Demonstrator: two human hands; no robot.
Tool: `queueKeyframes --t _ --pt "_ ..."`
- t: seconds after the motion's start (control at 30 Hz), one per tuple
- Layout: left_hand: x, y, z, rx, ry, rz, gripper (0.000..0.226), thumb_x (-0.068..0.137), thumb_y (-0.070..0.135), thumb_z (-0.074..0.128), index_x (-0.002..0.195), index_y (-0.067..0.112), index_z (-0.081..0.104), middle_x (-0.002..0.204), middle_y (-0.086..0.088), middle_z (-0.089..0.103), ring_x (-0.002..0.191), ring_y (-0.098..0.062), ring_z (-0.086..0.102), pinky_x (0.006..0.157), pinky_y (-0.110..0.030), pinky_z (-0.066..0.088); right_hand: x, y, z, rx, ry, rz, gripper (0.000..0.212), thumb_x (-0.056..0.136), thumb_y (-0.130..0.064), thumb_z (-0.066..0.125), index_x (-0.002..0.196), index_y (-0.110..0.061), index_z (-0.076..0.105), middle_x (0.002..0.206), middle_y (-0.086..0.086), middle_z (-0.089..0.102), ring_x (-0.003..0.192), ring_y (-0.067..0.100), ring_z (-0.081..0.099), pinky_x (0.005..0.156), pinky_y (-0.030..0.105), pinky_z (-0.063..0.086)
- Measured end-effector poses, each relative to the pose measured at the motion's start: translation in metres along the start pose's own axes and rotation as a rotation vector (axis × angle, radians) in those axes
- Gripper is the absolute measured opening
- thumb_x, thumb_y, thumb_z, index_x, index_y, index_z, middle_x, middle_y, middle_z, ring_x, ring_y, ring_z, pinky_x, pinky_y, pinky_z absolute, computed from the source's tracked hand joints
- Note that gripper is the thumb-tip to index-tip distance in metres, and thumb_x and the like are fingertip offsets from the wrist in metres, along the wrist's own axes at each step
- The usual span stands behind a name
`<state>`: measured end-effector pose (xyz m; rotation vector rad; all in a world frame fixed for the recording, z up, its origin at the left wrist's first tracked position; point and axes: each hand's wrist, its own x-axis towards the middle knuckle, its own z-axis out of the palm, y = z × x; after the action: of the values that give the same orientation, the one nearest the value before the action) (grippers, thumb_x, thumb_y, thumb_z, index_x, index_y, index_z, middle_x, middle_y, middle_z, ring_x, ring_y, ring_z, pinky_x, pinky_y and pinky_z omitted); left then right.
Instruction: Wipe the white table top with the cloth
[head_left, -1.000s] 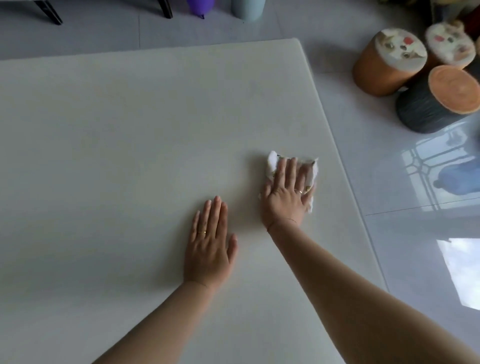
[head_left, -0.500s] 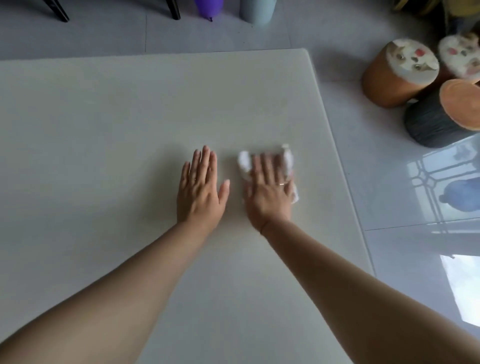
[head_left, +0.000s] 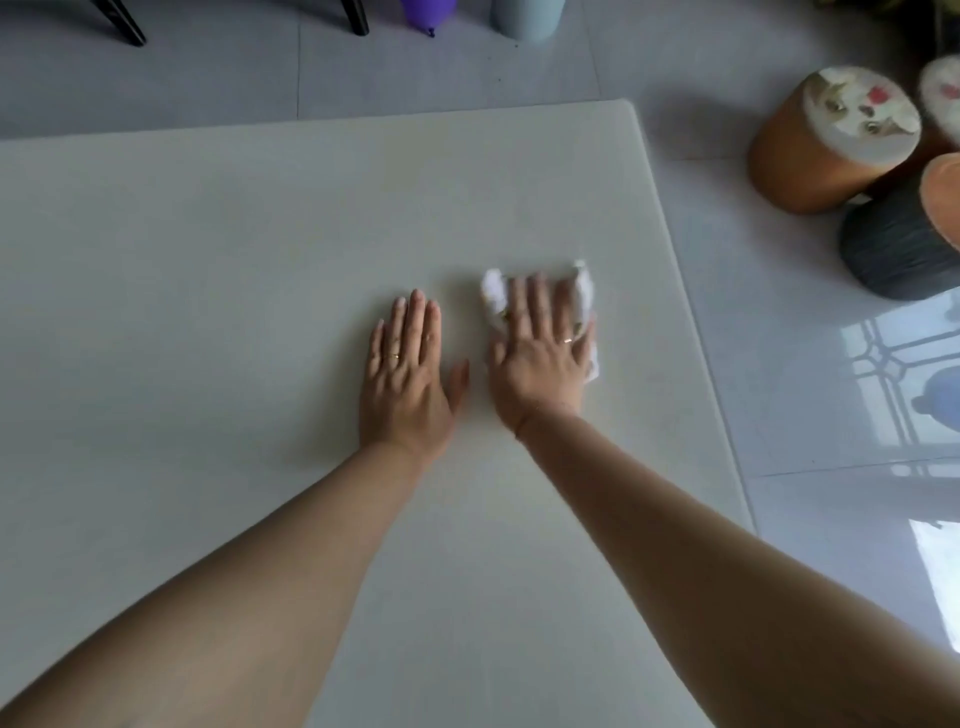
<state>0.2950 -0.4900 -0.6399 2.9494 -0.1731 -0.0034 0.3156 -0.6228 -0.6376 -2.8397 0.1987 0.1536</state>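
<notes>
The white table top (head_left: 208, 291) fills most of the head view. A small crumpled white cloth (head_left: 493, 291) lies on it right of centre, some way in from the table's right edge. My right hand (head_left: 540, 358) presses flat on the cloth with straight fingers, and the cloth shows past the fingertips and along the hand's right side. My left hand (head_left: 408, 374) rests flat on the bare table just left of it, fingers straight and together, thumbs of both hands nearly touching.
The table's right edge (head_left: 691, 332) and far edge (head_left: 363, 117) border a glossy tiled floor. Round stools stand on the floor at the right: an orange one (head_left: 815, 161) and a dark grey one (head_left: 893, 254). Dark chair legs (head_left: 122, 23) and a pale cylinder (head_left: 527, 21) stand beyond the far edge.
My right hand slid the cloth leftward from near the right edge, then held about the same spot. My left hand moved up the table until it lay beside the right hand.
</notes>
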Motion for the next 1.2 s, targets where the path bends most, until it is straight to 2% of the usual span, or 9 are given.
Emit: queueKeyframes --t 0.17,0.3,0.43,0.53,0.67,0.77,0.9,1.1,1.2 --pt "0.0 -0.001 0.0 0.0 -0.007 0.004 0.062 0.094 0.038 0.026 0.143 0.001 0.035 0.153 -0.016 0.027 0.143 -0.028 0.022 0.117 -0.043 0.019 0.013 0.029 -0.016 -0.097 -0.055 -0.481 0.055 0.097 -0.038 0.035 0.149 -0.03 0.018 0.158 -0.006 0.014 0.146 0.014 0.006 0.116 0.039 0.0" --pt "0.001 -0.002 0.001 -0.003 -0.017 0.0 0.065 0.092 0.04 0.024 0.146 0.004 0.026 0.155 -0.014 0.023 0.144 -0.027 0.018 0.118 -0.042 0.016 0.059 0.058 -0.029 -0.104 -0.044 -0.205 0.057 0.097 -0.037 0.032 0.149 -0.032 0.012 0.159 -0.006 0.008 0.146 0.014 -0.001 0.116 0.042 0.001" --pt "0.001 0.0 0.001 0.006 -0.035 -0.011 0.066 0.093 0.041 0.021 0.148 0.005 0.023 0.156 -0.012 0.019 0.145 -0.025 0.014 0.119 -0.041 0.013 0.066 0.011 -0.013 -0.016 -0.005 0.073 0.064 0.093 -0.037 0.033 0.15 -0.03 0.007 0.16 -0.005 0.001 0.146 0.015 -0.006 0.114 0.046 -0.01" --pt "0.001 -0.001 -0.001 0.026 -0.043 -0.012 0.065 0.094 0.041 0.02 0.147 0.004 0.023 0.155 -0.014 0.02 0.145 -0.027 0.016 0.118 -0.042 0.014 0.051 -0.019 -0.003 -0.052 -0.069 -0.203 0.062 0.094 -0.039 0.031 0.15 -0.03 0.006 0.159 -0.006 0.001 0.146 0.015 -0.007 0.114 0.044 -0.011" --pt "0.001 -0.001 -0.004 -0.02 -0.025 -0.006 0.065 0.092 0.039 0.024 0.145 0.002 0.029 0.153 -0.016 0.027 0.142 -0.029 0.023 0.117 -0.044 0.019 0.071 0.018 -0.021 -0.143 -0.083 -0.524 0.055 0.098 -0.039 0.031 0.149 -0.032 0.014 0.159 -0.006 0.009 0.146 0.013 0.002 0.116 0.039 0.003" --pt "0.007 -0.004 -0.006 -0.069 -0.016 0.017 0.067 0.09 0.04 0.027 0.145 0.002 0.03 0.153 -0.015 0.027 0.142 -0.03 0.024 0.117 -0.044 0.018 0.102 0.053 -0.036 -0.124 -0.053 -0.316 0.054 0.098 -0.037 0.029 0.15 -0.031 0.013 0.159 -0.006 0.007 0.146 0.013 -0.001 0.116 0.039 0.006" --pt "0.045 -0.006 -0.009 -0.091 0.054 0.012 0.067 0.091 0.042 0.024 0.145 0.002 0.028 0.154 -0.015 0.024 0.143 -0.029 0.021 0.117 -0.042 0.014 0.112 0.027 -0.025 -0.05 0.005 0.041 0.057 0.097 -0.037 0.026 0.15 -0.029 0.007 0.159 -0.006 0.001 0.146 0.014 -0.006 0.115 0.043 -0.006" --pt "0.12 -0.002 -0.003 -0.071 0.091 -0.056 0.06 0.096 0.036 0.033 0.147 0.004 0.025 0.156 -0.014 0.019 0.145 -0.026 0.016 0.118 -0.039 0.007 0.101 0.029 -0.023 -0.112 -0.039 -0.397 0.057 0.098 -0.037 0.028 0.15 -0.027 0.009 0.159 -0.005 0.004 0.146 0.014 -0.003 0.117 0.038 -0.003" --pt "0.127 -0.002 0.008 -0.044 0.057 -0.09 0.064 0.097 0.039 0.037 0.149 0.007 0.018 0.158 -0.011 0.013 0.146 -0.023 0.011 0.119 -0.039 0.004 0.124 0.053 -0.033 -0.16 -0.011 -0.403 0.055 0.098 -0.037 0.03 0.15 -0.029 0.012 0.159 -0.006 0.008 0.146 0.012 0.001 0.118 0.04 0.005"
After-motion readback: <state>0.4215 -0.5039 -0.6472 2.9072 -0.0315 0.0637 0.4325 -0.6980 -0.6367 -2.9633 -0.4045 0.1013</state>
